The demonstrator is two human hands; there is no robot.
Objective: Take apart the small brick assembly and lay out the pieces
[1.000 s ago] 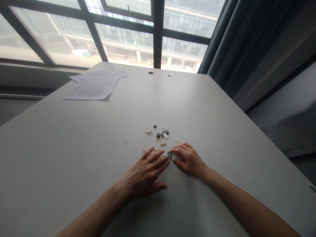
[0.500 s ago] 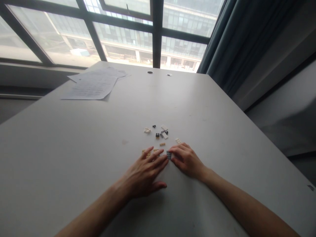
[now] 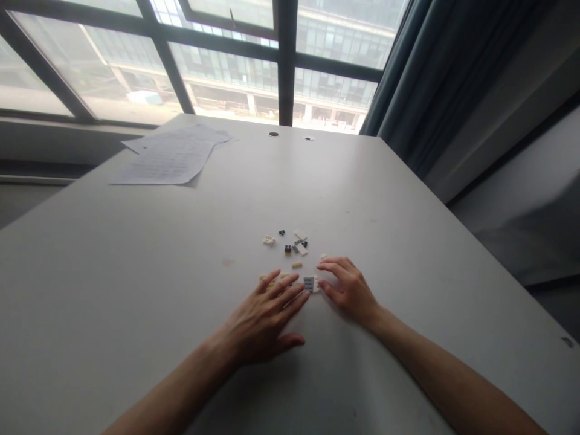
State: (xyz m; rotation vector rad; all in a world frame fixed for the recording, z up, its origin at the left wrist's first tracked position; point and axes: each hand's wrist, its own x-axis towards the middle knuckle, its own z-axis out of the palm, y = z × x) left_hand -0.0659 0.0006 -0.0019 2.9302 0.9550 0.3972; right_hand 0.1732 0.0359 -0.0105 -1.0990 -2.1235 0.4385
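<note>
Fingers spread, my left hand (image 3: 272, 314) lies over some tan building bricks (image 3: 267, 279) that it partly hides. Its fingertips reach the left side of a grey studded brick (image 3: 309, 284). A white brick (image 3: 316, 284) sits against the grey one's right side. My right hand (image 3: 348, 289) is just right of the white brick, thumb and fingers apart, with nothing seen between them. Another white piece (image 3: 323, 257) shows beyond its fingertips. A small tan brick (image 3: 296, 265) lies just past my left fingers.
Beyond my hands lie a black-and-tan brick (image 3: 288, 249), an off-white piece (image 3: 269, 240), a small black piece (image 3: 281, 232) and white flat pieces (image 3: 301, 248) among grey and black bits. Printed papers (image 3: 167, 158) rest at the white table's (image 3: 181, 241) far left, near the window.
My right hand has loosened from the grey brick and drawn slightly right, its fingers parting. The white brick beside the grey one now shows. My left hand stays nearly still.
</note>
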